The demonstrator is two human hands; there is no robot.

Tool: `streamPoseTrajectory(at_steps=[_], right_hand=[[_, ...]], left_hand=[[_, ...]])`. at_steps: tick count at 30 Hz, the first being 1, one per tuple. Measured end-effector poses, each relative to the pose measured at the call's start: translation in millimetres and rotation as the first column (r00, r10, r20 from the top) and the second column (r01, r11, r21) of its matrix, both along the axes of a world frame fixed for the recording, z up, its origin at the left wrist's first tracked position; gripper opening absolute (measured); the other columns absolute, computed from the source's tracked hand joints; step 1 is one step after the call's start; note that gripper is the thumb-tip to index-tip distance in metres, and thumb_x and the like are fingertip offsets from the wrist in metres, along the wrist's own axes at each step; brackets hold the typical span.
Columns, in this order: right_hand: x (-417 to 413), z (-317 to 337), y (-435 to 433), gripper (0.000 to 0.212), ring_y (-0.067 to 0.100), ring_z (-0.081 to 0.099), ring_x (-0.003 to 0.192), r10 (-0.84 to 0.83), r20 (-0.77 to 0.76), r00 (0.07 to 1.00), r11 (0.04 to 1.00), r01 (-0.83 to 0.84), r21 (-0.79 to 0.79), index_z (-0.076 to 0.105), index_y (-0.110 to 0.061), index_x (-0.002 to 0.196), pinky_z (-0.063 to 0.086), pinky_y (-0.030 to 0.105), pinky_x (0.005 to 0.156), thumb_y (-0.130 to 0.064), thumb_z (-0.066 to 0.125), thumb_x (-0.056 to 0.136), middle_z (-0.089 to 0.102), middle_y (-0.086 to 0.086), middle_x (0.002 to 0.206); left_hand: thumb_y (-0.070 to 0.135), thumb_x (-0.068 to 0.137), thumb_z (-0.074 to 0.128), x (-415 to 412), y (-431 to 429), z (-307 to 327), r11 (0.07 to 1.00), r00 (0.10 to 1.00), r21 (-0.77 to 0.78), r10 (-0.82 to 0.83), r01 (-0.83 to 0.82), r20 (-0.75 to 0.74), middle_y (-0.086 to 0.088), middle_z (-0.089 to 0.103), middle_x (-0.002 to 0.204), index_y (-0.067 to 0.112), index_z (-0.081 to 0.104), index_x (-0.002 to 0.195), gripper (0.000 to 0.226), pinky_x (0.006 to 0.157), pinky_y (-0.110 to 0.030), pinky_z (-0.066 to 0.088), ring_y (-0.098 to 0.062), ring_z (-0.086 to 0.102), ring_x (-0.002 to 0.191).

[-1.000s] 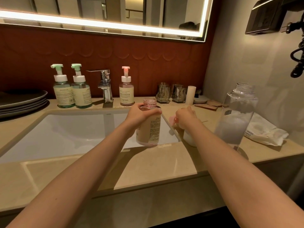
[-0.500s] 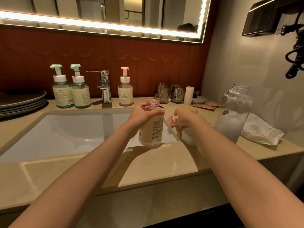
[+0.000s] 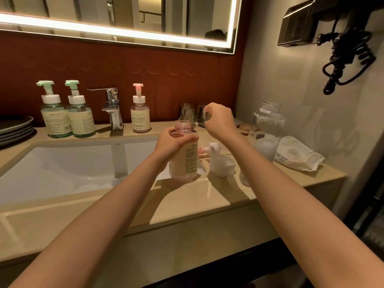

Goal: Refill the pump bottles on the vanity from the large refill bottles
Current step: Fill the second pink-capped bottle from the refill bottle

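Note:
My left hand grips the shoulder of a pink pump bottle with a cream label. Its neck is open and it stands at the sink's right rim. The bottle's pump head rests on a white tissue just to its right. My right hand hovers above that pump with its fingers curled, and nothing shows in them. A large clear refill bottle, uncapped and holding some white liquid, stands further right on the counter.
Two green pump bottles, a chrome faucet and a second pink pump bottle line the back of the sink. Glasses stand behind my hands. A wipes pack lies at right, stacked plates at left.
My right hand has let go of the pump head on the tissue and risen above it. My left hand still holds the pink bottle in the same spot.

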State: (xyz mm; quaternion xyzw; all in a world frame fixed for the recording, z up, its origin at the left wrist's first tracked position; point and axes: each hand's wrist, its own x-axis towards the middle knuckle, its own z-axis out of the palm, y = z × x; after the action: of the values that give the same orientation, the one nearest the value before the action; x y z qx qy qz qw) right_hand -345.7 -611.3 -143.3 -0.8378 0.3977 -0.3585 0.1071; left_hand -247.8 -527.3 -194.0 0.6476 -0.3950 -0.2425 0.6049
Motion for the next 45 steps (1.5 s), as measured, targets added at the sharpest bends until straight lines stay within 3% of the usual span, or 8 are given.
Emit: streamPoseTrajectory(at_steps=[5, 9, 15, 20, 23, 30, 35, 45], right_hand=[[-31.5, -7.5, 18.5, 0.039, 0.024, 0.055, 0.107, 0.107, 0.284, 0.953, 0.969, -0.036, -0.243, 0.06, -0.005, 0.115, 0.039, 0.019, 0.079, 0.01, 0.047, 0.082, 0.057, 0.011, 0.118], [-54.9, -18.2, 24.1, 0.029, 0.026, 0.054, 0.091, 0.087, 0.444, 0.892, 0.821, 0.188, -0.539, 0.066, -0.006, 0.097, 0.038, 0.02, 0.071, 0.006, 0.059, 0.072, 0.06, 0.013, 0.1], [-77.4, -27.7, 18.7, 0.065, 0.017, 0.035, 0.109, -0.195, 0.615, 0.764, 0.779, 0.501, -0.376, 0.035, -0.022, 0.121, 0.033, 0.03, 0.084, -0.026, 0.072, 0.068, 0.046, 0.016, 0.128], [-88.6, -35.5, 13.8, 0.098, 0.028, 0.035, 0.13, -0.306, 0.575, 0.759, 0.948, 0.301, 0.107, 0.016, -0.016, 0.144, 0.034, 0.044, 0.102, -0.035, 0.078, 0.07, 0.031, 0.012, 0.146], [-93.1, -34.0, 12.7, 0.09, 0.025, 0.048, 0.122, -0.296, 0.559, 0.774, 0.953, 0.196, 0.233, 0.021, -0.016, 0.143, 0.043, 0.034, 0.09, -0.032, 0.076, 0.074, 0.045, 0.007, 0.139], [-79.9, -29.4, 18.7, 0.069, 0.013, 0.055, 0.092, -0.124, 0.432, 0.893, 0.992, 0.095, 0.088, 0.041, -0.019, 0.127, 0.038, 0.022, 0.068, -0.028, 0.078, 0.07, 0.06, 0.0, 0.115], [-65.8, -32.0, 18.8, 0.07, 0.024, 0.059, 0.1, -0.055, 0.263, 0.963, 0.997, 0.067, -0.035, 0.041, -0.019, 0.125, 0.049, 0.038, 0.082, -0.025, 0.077, 0.065, 0.06, 0.003, 0.113], [-63.2, -11.8, 15.7, 0.071, 0.024, 0.046, 0.111, -0.106, -0.055, 0.993, 0.96, 0.088, -0.266, 0.036, -0.023, 0.135, 0.029, 0.033, 0.085, -0.015, 0.066, 0.07, 0.05, -0.001, 0.121]], left_hand=[[0.038, 0.074, 0.075, -11.0, -6.6, -2.4, 0.999, 1.0, -0.023, 0.028, -0.028, -0.006, -0.004, 0.058, 0.119, 0.014, 0.048, 0.129, 0.066, 0.078, -0.036, 0.037, -0.021, 0.051, 0.103], [0.037, 0.074, 0.075, -21.9, -10.4, -3.9, 0.998, 0.999, -0.044, 0.036, -0.037, -0.016, -0.004, 0.057, 0.121, 0.013, 0.046, 0.13, 0.068, 0.079, -0.036, 0.037, -0.021, 0.05, 0.102], [0.035, 0.072, 0.077, -32.4, -11.7, -3.4, 0.998, 1.0, -0.056, 0.027, -0.027, -0.003, -0.004, 0.055, 0.122, 0.015, 0.042, 0.133, 0.073, 0.079, -0.035, 0.038, -0.02, 0.049, 0.101], [0.034, 0.071, 0.078, -35.2, -10.1, -3.0, 0.998, 1.0, -0.066, 0.014, -0.013, 0.016, -0.005, 0.055, 0.125, 0.014, 0.041, 0.135, 0.077, 0.079, -0.034, 0.038, -0.019, 0.05, 0.102], [0.034, 0.072, 0.078, -35.5, -8.9, -2.9, 0.998, 0.999, -0.065, 0.003, -0.001, 0.034, -0.005, 0.054, 0.127, 0.014, 0.04, 0.135, 0.076, 0.079, -0.034, 0.037, -0.019, 0.049, 0.103], [0.03, 0.073, 0.078, -38.6, -2.5, -1.7, 0.997, 0.994, -0.078, -0.012, 0.021, 0.109, -0.003, 0.052, 0.126, 0.014, 0.04, 0.133, 0.073, 0.081, -0.032, 0.036, -0.015, 0.047, 0.103], [0.022, 0.073, 0.078, -41.2, 3.6, -1.4, 0.994, 0.97, -0.077, -0.063, 0.083, 0.233, 0.002, 0.051, 0.116, 0.011, 0.039, 0.133, 0.073, 0.083, -0.027, 0.037, -0.012, 0.048, 0.103], [0.024, 0.073, 0.078, -33.5, 8.3, -7.4, 0.994, 0.977, -0.084, -0.055, 0.073, 0.204, -0.003, 0.05, 0.129, 0.012, 0.036, 0.135, 0.076, 0.085, -0.028, 0.037, -0.013, 0.046, 0.107]])
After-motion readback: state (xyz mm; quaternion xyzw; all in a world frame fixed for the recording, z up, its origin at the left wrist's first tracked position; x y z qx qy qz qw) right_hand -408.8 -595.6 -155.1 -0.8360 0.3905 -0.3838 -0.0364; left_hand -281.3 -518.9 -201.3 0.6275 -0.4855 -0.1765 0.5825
